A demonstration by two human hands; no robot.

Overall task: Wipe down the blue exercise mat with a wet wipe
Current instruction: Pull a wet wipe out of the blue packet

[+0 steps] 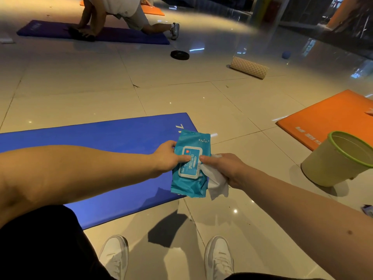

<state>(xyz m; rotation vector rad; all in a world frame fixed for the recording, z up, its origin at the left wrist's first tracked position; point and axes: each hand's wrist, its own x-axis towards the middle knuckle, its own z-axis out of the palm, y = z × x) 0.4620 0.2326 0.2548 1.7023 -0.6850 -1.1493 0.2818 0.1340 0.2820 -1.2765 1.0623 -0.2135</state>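
With the pack (190,185) gripped by the left hand (166,158) and the wet wipe (217,183) clutched by the right hand (225,168), the wipe could be let slip while the lid (192,152) is pressed.

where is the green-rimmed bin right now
Head view, far right: the green-rimmed bin sits on the floor beside the orange mat, right of the right hand.

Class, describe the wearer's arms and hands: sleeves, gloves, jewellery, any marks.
Both forearms are bare, no sleeves in view. The left hand and right hand show no gloves, rings or watch. A small dark spot marks the right forearm.
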